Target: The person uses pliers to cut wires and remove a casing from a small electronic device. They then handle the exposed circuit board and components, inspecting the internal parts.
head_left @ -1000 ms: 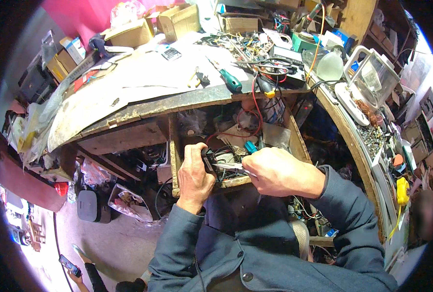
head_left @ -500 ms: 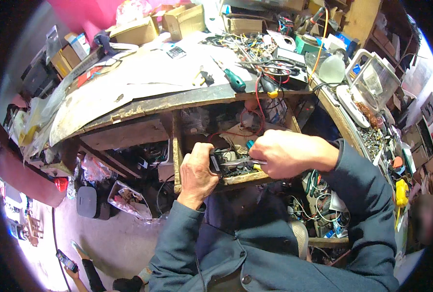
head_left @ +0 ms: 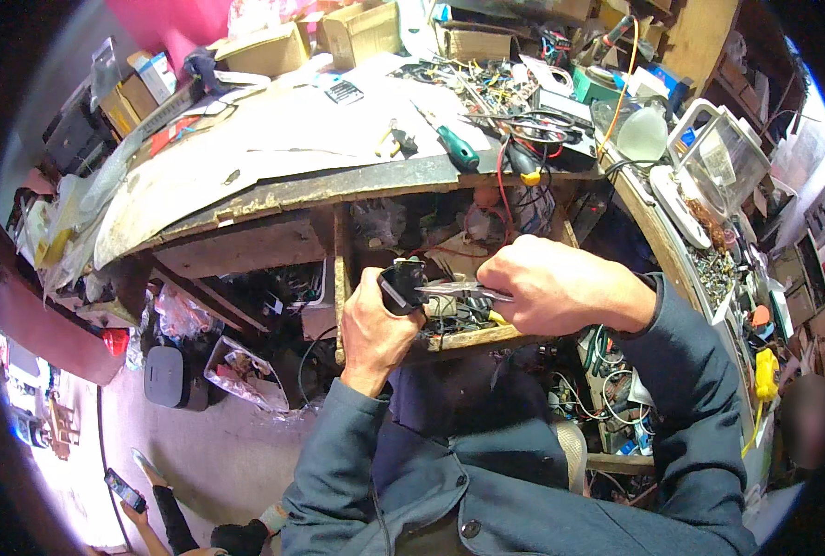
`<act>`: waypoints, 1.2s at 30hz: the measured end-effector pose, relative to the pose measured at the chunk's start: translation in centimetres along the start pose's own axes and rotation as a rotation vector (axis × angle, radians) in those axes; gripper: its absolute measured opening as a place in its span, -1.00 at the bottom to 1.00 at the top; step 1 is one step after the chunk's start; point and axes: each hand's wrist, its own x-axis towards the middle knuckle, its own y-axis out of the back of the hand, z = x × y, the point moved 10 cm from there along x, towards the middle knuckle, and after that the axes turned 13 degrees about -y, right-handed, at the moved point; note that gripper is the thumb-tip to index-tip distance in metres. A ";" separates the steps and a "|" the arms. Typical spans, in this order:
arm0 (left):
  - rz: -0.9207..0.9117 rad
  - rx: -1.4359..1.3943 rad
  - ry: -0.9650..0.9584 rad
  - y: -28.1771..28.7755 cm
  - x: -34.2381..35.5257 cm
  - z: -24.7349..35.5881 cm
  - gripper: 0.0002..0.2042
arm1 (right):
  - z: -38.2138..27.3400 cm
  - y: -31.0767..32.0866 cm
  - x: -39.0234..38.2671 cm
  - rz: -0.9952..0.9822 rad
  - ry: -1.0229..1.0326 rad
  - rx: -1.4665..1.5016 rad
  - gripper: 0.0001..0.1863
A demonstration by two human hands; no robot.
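My left hand (head_left: 372,326) is wrapped round a small black box-shaped part (head_left: 399,285), holding it above the open drawer (head_left: 472,339). My right hand (head_left: 560,285) is closed on silver long-nose pliers (head_left: 463,290). The pliers' tip points left and reaches the part's right edge; whether it touches cannot be made out. My right fingers hide most of the handles. Loose wires and small parts lie in the drawer beneath both hands.
On the bench (head_left: 273,190) above lie a green-handled screwdriver (head_left: 459,148), a black-and-yellow tool (head_left: 525,167) and tangled wires. A clear plastic cover (head_left: 723,153) stands at right. An open box of scraps (head_left: 245,375) sits on the floor; someone holds a phone (head_left: 125,491) at lower left.
My left hand has tilted the black part so that more of its upper face shows. The pliers now point at it, and the teal piece beside my right hand is out of sight.
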 end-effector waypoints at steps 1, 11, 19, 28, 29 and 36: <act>0.022 -0.028 -0.017 0.5 0.0 0.1 -0.58 | -0.4 0.0 0.1 -0.002 0.013 0.011 -0.81; 0.013 -0.347 -0.039 -0.2 0.1 -1.1 -0.44 | 0.8 -1.3 -0.6 0.112 -0.043 0.201 -0.78; -0.004 -0.477 0.126 -0.1 0.3 -2.7 -0.47 | 2.4 -2.2 -0.7 0.255 -0.009 0.466 -0.68; -0.097 -0.408 0.068 -0.3 0.6 -1.3 -0.45 | 2.1 -8.1 0.2 -0.174 0.046 0.816 -0.59; -0.104 -0.500 0.102 -0.8 0.3 -1.7 -0.45 | 2.3 -8.9 0.6 -0.186 0.047 0.800 -0.58; -0.199 -0.621 0.136 -1.9 -0.4 -1.8 -0.47 | 2.6 -10.8 0.6 -0.357 0.035 0.944 -0.68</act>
